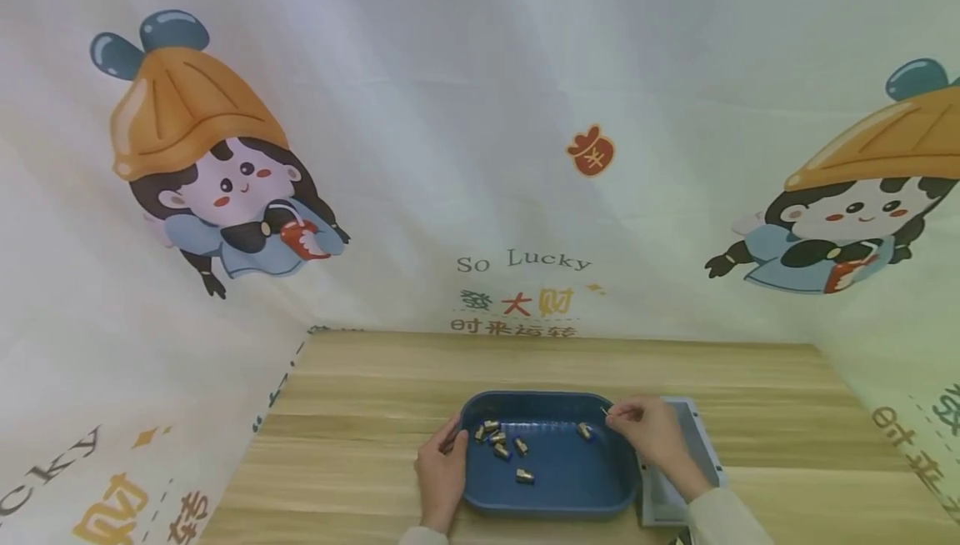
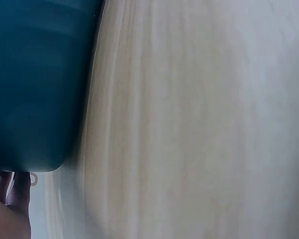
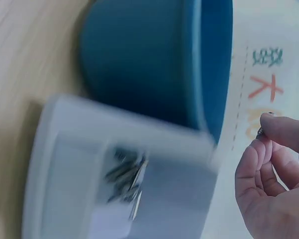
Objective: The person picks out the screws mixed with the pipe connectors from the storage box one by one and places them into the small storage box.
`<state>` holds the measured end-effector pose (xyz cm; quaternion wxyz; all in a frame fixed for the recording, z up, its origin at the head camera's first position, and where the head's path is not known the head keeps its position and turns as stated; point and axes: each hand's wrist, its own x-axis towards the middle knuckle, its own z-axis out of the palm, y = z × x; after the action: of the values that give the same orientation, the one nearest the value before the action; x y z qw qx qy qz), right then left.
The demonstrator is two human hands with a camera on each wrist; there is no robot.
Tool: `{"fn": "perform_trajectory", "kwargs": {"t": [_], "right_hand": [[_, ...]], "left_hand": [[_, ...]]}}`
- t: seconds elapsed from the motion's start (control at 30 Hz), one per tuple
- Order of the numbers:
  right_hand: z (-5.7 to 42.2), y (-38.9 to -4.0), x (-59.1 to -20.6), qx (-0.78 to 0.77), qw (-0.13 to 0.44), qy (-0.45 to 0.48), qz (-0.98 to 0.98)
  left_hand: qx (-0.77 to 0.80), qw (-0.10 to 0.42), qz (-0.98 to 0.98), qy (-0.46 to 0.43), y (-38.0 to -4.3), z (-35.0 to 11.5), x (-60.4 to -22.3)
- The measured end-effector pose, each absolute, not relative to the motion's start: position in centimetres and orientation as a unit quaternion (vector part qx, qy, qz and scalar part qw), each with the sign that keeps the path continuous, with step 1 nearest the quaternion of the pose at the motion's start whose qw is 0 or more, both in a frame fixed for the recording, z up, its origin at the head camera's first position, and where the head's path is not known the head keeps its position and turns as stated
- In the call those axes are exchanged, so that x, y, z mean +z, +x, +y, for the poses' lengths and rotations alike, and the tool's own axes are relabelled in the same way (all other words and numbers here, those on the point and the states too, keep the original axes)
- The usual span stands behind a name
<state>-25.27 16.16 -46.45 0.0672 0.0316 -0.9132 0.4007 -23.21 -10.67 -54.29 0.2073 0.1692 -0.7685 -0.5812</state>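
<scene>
A dark blue tray sits on the wooden table, with several brass pneumatic fittings with blue ends lying inside, mostly toward its left side. My left hand grips the tray's left end, thumb by the rim; in the left wrist view its fingers show at the tray's end. Over the tray's right rim, my right hand pinches a thin, small screw between thumb and fingertips, mostly hidden by them.
A grey plastic bin stands close against the tray's right side, under my right forearm. Several thin dark screws lie inside it. Printed cloth hangs behind the table and along both sides.
</scene>
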Motion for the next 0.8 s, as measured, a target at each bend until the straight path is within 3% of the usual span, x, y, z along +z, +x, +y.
{"fn": "perform_trajectory", "kwargs": {"t": [0.37, 0.8], "right_hand": [[21.2, -24.9, -47.7, 0.362, 0.085, -0.011, -0.928], [21.0, -24.5, -49.2, 0.311, 0.101, -0.005, -0.945]], "left_hand": [[-0.58, 0.211, -0.769, 0.168, -23.3, -10.8, -54.3], [-0.578, 0.203, -0.773, 0.166, -23.2, -10.7, -54.0]]}}
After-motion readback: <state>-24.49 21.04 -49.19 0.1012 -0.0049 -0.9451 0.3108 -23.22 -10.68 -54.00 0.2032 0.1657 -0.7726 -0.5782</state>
